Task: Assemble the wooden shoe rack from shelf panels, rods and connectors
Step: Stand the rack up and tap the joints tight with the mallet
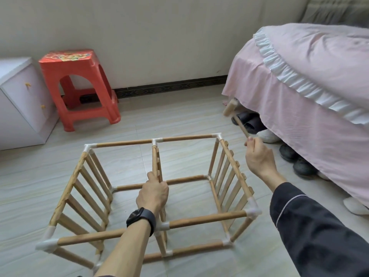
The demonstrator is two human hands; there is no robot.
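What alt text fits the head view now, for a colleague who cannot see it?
A person's left hand grips the middle panel of a wooden shoe rack lying on the floor, while the right hand holds a small wooden mallet raised beside it. A red stool and a pink-covered bed stand behind.

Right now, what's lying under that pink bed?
Dark slippers, a white shoe and dark shoes poke out from under the pink bedcover, which hides anything further in.
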